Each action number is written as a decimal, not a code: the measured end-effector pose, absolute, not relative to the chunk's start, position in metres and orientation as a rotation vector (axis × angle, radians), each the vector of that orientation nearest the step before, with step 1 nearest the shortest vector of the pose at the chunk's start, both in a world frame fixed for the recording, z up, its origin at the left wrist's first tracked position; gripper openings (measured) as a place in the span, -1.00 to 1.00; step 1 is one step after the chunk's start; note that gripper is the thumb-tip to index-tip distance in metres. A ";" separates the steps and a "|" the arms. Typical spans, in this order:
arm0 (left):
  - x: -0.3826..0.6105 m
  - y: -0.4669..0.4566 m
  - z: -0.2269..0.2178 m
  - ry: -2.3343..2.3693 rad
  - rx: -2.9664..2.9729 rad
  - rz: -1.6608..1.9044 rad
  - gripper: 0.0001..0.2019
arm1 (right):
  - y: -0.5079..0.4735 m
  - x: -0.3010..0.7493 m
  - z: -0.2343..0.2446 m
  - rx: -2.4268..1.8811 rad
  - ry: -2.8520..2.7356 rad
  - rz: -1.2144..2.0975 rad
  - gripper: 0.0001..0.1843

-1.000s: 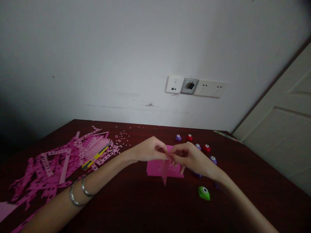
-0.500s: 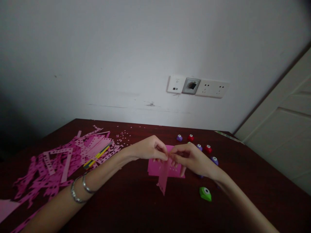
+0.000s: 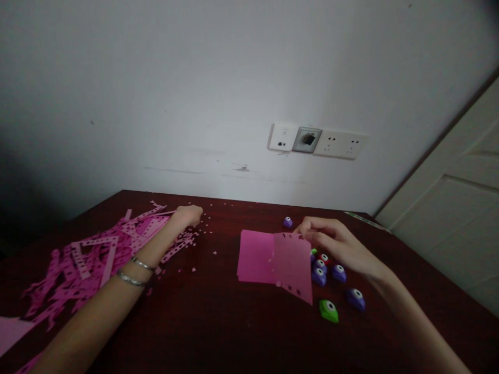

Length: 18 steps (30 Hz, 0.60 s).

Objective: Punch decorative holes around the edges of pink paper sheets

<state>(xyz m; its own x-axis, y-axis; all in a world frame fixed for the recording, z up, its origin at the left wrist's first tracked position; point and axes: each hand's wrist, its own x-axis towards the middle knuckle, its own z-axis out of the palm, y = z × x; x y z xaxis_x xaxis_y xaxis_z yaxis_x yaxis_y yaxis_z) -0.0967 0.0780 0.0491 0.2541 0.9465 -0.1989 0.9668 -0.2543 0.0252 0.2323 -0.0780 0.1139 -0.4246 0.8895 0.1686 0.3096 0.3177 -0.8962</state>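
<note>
I see my right hand [image 3: 335, 243] pinching the far corner of the punched pink sheet [image 3: 293, 267] so it tilts off the flat pink paper [image 3: 253, 257] just left of it, with the punches [image 3: 339, 272] within reach just right of it, while my left hand [image 3: 189, 214] sits curled at the scrap pile [image 3: 97, 254] well left of it, and I cannot tell if it holds anything.

On my feed, both arms run bare from the lower edge of the view up to the hands. Behind the left hand [image 3: 189, 214], a little way back along the forearm, I see two thin bangles [image 3: 136, 271] of silvery metal, one just behind the other with a small gap between them. They catch a dull highlight in the dim light. The right hand [image 3: 335, 243] has slender fingers, and the forearm behind it is long, narrow and uncovered. Nails and finer detail are too dim to tell.
</note>
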 end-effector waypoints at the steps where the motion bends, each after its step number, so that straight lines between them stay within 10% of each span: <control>1: -0.096 0.078 0.051 1.881 2.352 -0.231 -0.84 | -0.078 0.232 0.113 -1.054 -1.883 1.096 -0.83; 11: -0.029 0.027 0.080 0.925 2.345 0.689 -0.67 | -0.075 0.240 0.106 -1.026 -1.838 1.132 -0.85; 18: 0.007 -0.013 0.076 0.499 1.928 0.493 -0.77 | -0.075 0.230 0.108 -1.096 -1.783 1.097 -0.83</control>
<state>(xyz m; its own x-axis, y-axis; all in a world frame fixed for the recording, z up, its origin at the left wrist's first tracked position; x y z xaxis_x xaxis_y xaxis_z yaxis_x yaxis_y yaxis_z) 0.0068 -0.0132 0.0761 0.8292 0.5471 0.1146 0.1211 -0.3759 0.9187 0.2296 -0.0747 0.1084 -0.3435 0.9252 0.1613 0.2733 0.2628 -0.9253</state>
